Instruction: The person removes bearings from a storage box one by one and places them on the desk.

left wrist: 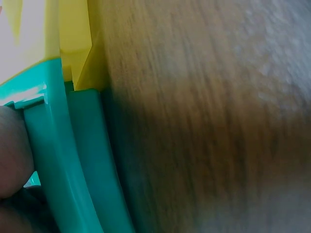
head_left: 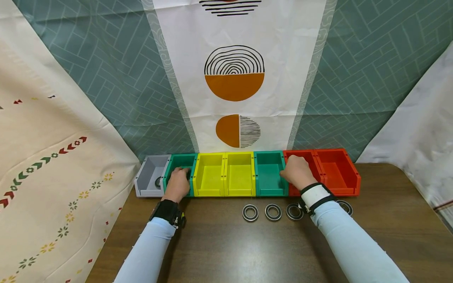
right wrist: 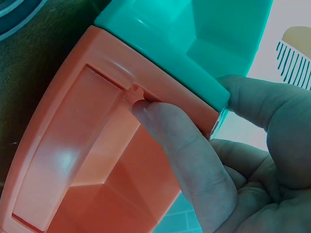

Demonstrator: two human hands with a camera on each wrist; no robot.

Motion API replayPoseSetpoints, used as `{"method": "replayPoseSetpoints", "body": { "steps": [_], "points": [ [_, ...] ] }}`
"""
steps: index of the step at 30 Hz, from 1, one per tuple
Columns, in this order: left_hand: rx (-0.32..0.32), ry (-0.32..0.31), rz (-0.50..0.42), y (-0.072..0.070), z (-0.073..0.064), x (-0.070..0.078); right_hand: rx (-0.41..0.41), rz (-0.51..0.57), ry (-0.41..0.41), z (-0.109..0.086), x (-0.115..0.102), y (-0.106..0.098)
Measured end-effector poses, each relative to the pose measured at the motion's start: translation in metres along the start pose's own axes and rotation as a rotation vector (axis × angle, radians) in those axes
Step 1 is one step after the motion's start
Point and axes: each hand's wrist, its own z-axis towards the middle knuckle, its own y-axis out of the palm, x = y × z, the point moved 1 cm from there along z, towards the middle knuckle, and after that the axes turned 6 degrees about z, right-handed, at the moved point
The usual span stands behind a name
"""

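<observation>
Right grip (head_left: 298, 172) pinches adjoining red bin (right wrist: 107, 145) and green bin (right wrist: 180, 39).

There was 1 grey bin (head_left: 151, 173), 2 green bins (head_left: 271, 173), 2 yellow bins (head_left: 240, 173) and 2 red bins (head_left: 336, 173); rings (head_left: 244, 213) were black and silver, the table (head_left: 223, 251) grained brown, sleeves (head_left: 354, 239) pale blue, the teal backdrop (head_left: 109, 78) brick-lined

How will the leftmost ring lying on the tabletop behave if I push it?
The ring lies flat on a smooth-looking tabletop, so it'll probably slide rather than roll. Its metallic sheen suggests it's stiff, likely heavy for its size.
</observation>
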Motion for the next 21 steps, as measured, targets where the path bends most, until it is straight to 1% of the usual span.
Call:
{"method": "replayPoseSetpoints", "body": {
  "steps": [7,10,13,16,19,21],
  "points": [
    [0.020,-0.003,0.034,-0.0010,-0.0022,0.0020,-0.006,0.006,-0.001,-0.0026,-0.0012,-0.0030],
    [0.003,-0.014,0.046,-0.0019,-0.0026,0.0032,-0.003,0.007,-0.010,-0.0036,-0.0014,-0.0037],
    [-0.028,-0.037,0.051,-0.0024,-0.0026,0.0046,-0.001,0.009,-0.017,-0.0047,-0.0018,-0.0039],
    [-0.047,-0.056,0.047,-0.0025,-0.0023,0.0051,0.000,0.011,-0.016,-0.0052,-0.0020,-0.0038],
    [-0.042,-0.053,0.048,-0.0016,-0.0020,0.0037,-0.003,0.009,-0.011,-0.0051,-0.0018,-0.0033],
    [-0.032,-0.039,0.049,-0.0007,-0.0017,0.0022,-0.005,0.010,-0.006,-0.0048,-0.0015,-0.0028]
  ]
}}
